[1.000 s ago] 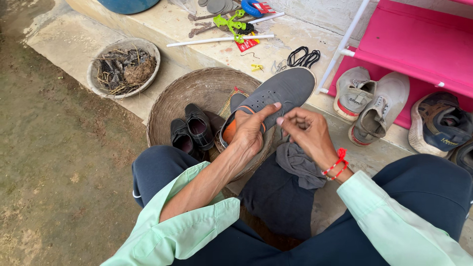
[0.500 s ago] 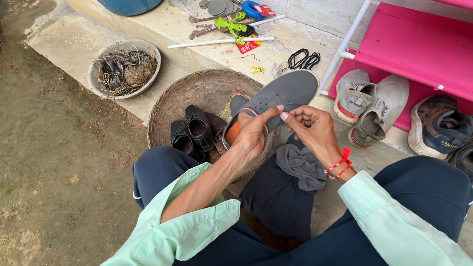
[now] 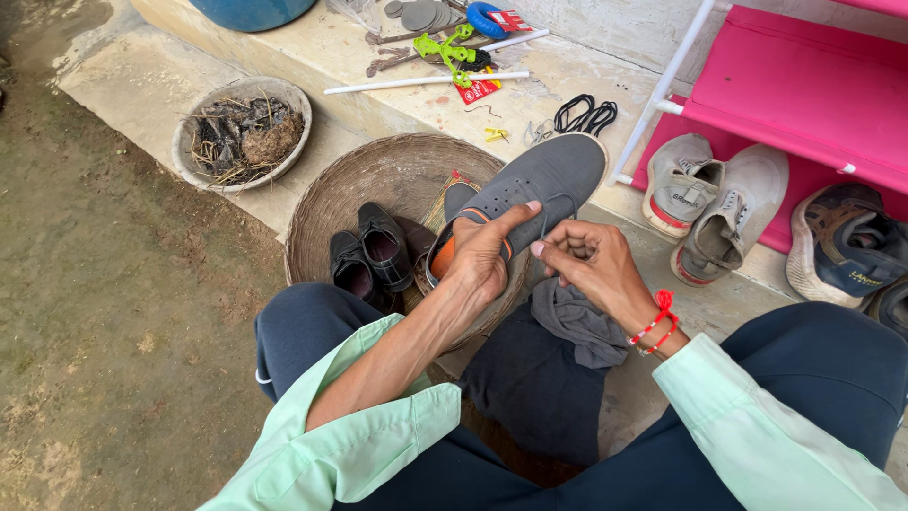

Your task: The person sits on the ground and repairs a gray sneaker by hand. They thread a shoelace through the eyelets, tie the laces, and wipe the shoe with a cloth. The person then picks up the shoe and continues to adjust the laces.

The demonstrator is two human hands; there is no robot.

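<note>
Bare dirt ground point(image 3: 113, 312) runs along a concrete step point(image 3: 312, 66), where the person sits with knees apart in dark trousers and a pale green shirt. Left hand point(image 3: 482, 260) grips a grey shoe point(image 3: 534, 185) at its orange-lined heel opening, fingers wrapped on it and the thumb stretched along the upper; the shoe points away, resting over the rim of a woven basket point(image 3: 378, 170). Right hand point(image 3: 591, 265), with a red thread at the wrist, sits just beside the shoe, fingertips pinched together on something too thin to make out. Under it a grey cloth point(image 3: 577, 326) lies on the lap. Two black shoes point(image 3: 369, 255) lie in the basket. Nearby are a bowl point(image 3: 189, 142) of dry scraps, scattered tools point(image 3: 445, 43), black laces point(image 3: 582, 114) and a pink rack point(image 3: 804, 85) with pale sneakers point(image 3: 719, 203) under it.
</note>
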